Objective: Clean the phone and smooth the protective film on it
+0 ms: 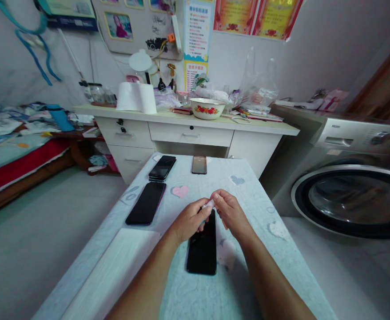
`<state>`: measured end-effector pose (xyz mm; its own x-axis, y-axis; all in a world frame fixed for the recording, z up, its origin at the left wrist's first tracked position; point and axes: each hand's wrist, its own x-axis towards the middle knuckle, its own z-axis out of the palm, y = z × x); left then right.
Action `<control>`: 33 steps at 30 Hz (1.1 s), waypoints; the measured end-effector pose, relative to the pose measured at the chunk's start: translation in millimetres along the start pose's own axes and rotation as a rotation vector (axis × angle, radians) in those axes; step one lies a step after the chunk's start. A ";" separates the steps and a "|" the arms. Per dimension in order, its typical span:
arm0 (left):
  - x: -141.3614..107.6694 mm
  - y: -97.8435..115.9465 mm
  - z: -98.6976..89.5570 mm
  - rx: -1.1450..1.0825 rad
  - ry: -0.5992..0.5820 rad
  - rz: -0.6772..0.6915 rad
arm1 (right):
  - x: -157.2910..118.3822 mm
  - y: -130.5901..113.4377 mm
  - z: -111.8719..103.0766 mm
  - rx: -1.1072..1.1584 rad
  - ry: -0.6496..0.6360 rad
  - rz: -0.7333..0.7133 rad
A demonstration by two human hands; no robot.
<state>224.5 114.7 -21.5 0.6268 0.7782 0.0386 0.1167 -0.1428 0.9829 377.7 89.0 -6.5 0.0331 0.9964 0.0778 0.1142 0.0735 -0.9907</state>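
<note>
Both hands meet over a black phone (201, 253) lying on the cloth-covered table (248, 266). My left hand (192, 218) is closed, its thumb and fingers pinching a small white thing (210, 203) whose kind I cannot make out. At the other end of it, my right hand (228, 212) has its fingertips pressed together on the same white thing. The upper part of the phone is partly covered by my hands. To the left lies a larger dark phone (146, 203) with a purple edge.
Farther back on the table are a stack of phones (162, 168) and a phone case (199, 165). A long whitish sheet or box (111, 275) lies front left. Beyond stands a desk (191, 135) bearing a flowered bowl (207, 110); a washing machine (341, 146) is at right.
</note>
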 end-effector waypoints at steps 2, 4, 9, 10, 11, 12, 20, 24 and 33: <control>-0.5 0.8 -0.3 0.014 -0.016 -0.005 | -2.7 1.4 0.2 0.037 -0.008 -0.004; -0.5 1.2 -0.4 0.017 -0.028 -0.013 | -4.0 3.4 0.1 0.093 -0.028 -0.001; -0.3 -0.3 -1.2 0.041 -0.025 -0.035 | -3.4 10.2 1.8 0.116 -0.026 0.007; -0.4 -1.1 -1.3 0.050 -0.013 -0.042 | -3.0 10.6 2.3 0.072 0.006 -0.029; -0.4 -1.9 -1.4 0.059 0.002 -0.048 | -2.7 10.6 2.4 0.013 0.048 -0.077; -0.4 -2.9 -1.5 0.066 0.018 -0.055 | -2.3 10.4 2.1 -0.049 0.097 -0.125; 3.5 -5.3 -6.8 -0.239 0.172 -0.069 | 8.1 26.4 -11.8 -0.326 0.355 -0.122; 3.9 -2.4 -13.0 -0.460 0.258 -0.043 | 12.7 37.1 -11.6 -0.696 0.322 -0.102; 2.9 -5.9 -15.0 -0.658 0.318 -0.018 | 13.6 39.7 -8.1 -1.181 0.254 0.018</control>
<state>214.1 127.0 -24.5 0.3637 0.9311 -0.0267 -0.4246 0.1912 0.8850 390.7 105.1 -43.9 0.2236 0.9504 0.2161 0.9442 -0.1563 -0.2898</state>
